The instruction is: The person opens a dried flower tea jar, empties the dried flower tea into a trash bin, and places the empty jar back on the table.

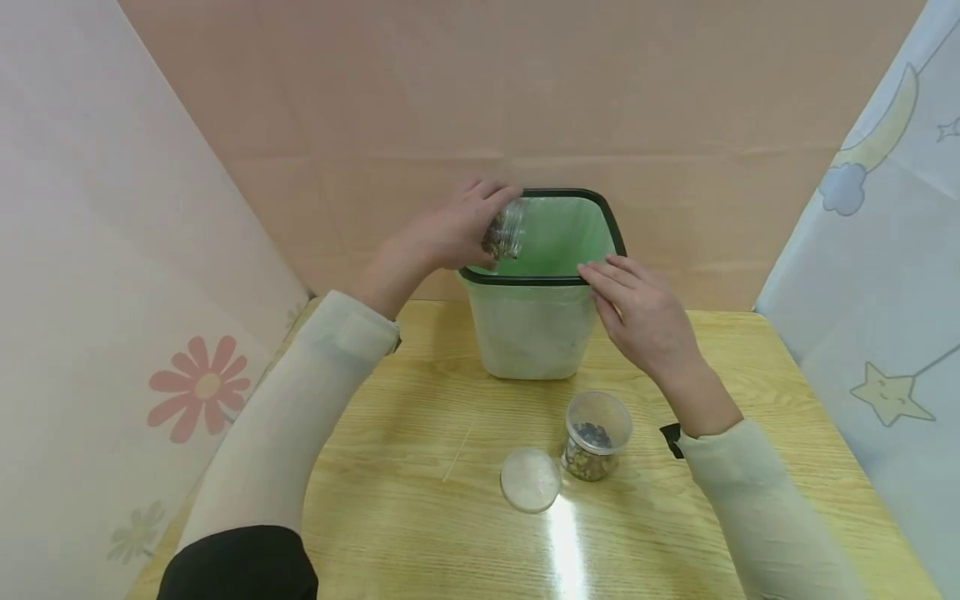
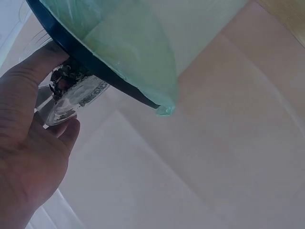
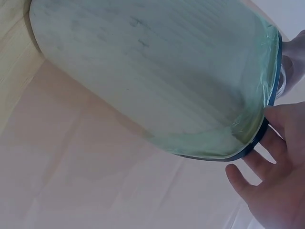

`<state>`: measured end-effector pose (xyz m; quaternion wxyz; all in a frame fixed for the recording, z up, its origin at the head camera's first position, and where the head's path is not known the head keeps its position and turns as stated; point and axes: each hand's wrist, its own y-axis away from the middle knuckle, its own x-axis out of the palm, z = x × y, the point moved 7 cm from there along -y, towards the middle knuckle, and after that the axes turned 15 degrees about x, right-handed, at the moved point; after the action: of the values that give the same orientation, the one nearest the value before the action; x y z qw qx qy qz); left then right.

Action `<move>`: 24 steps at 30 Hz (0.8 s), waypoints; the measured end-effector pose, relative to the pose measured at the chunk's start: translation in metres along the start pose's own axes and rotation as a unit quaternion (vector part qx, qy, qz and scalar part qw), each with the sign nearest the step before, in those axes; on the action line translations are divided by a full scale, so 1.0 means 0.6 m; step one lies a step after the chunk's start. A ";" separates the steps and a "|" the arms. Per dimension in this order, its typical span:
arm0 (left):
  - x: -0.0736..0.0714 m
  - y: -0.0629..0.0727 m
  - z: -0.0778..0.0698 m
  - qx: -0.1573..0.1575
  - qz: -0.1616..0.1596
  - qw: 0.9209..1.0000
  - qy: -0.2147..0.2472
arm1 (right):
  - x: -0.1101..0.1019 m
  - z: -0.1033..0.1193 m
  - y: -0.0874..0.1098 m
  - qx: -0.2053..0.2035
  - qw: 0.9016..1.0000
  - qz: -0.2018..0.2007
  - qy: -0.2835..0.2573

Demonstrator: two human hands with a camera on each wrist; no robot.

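Observation:
My left hand [image 1: 461, 225] grips a clear jar [image 1: 508, 229], tilted on its side over the mouth of a trash bin [image 1: 532, 333]. Dark, dried-looking bits show inside the jar [image 2: 78, 95] in the left wrist view; their kind is unclear. A green bag lines the bin, held under a black rim ring [image 1: 525, 281]. At the bin's right front corner, my right hand [image 1: 645, 312] holds the rim, thumb outside and fingers over the edge. The right wrist view shows the thumb against the green liner [image 3: 252, 109]. The bin's bottom inside is hidden.
In front of the bin stands an uncovered clear tub [image 1: 597, 442] with dark and yellowish pieces in it. A round translucent lid [image 1: 531, 480] lies just left of it on the wooden table [image 1: 390, 525]. Cloth backdrops surround the table's back and sides.

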<state>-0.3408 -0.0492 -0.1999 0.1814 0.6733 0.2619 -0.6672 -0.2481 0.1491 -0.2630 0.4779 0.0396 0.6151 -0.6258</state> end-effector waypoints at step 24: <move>0.013 -0.006 -0.005 0.012 0.006 0.999 -0.036 | -0.003 -0.008 0.000 0.005 1.000 -0.001 -0.012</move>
<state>-0.3405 -0.0435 -0.2069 0.1866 0.6529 0.2429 -0.6927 -0.2495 0.1541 -0.2629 0.4845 0.0338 0.6064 -0.6296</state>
